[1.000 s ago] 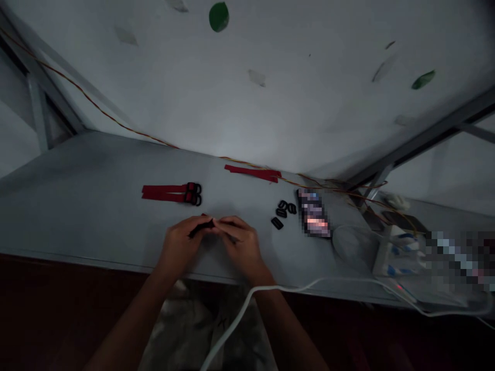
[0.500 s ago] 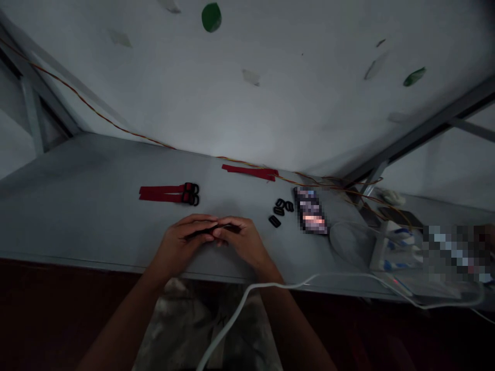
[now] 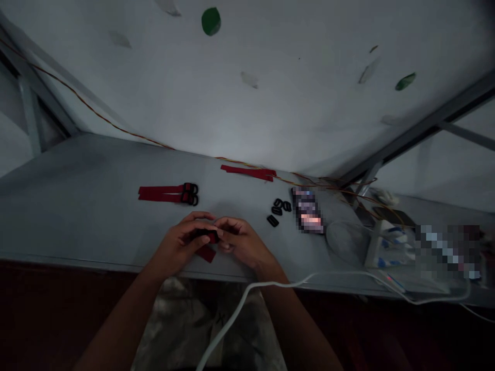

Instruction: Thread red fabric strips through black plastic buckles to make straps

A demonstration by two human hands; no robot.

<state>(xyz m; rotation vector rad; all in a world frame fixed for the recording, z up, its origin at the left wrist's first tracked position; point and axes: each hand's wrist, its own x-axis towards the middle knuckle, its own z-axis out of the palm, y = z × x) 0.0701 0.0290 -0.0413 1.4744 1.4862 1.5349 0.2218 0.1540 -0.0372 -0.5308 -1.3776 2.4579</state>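
Observation:
My left hand (image 3: pixel 180 245) and my right hand (image 3: pixel 243 242) meet above the front part of the table, fingers pinched together. Between them is a red webbing strap (image 3: pixel 206 253), its free end hanging below my left fingers. A dark piece, perhaps a buckle, shows at the fingertips, mostly covered. Just behind my left hand lie finished-looking red straps (image 3: pixel 160 194) threaded through black buckles (image 3: pixel 189 194). Several loose black slider buckles (image 3: pixel 277 210) lie to the right of my right hand. More red strap pieces (image 3: pixel 249 172) rest near the wall.
A phone (image 3: pixel 308 211) with a blurred screen lies right of the buckles. Farther right stand a white power strip (image 3: pixel 389 245) and another blurred device (image 3: pixel 450 252). A white cable (image 3: pixel 247 296) crosses in front of the table. Thin wires (image 3: pixel 116 125) run along the wall.
The strap between my hands has turned, so its red end now shows below my left fingers. My hands stay close together in nearly the same spot; the view has shifted slightly.

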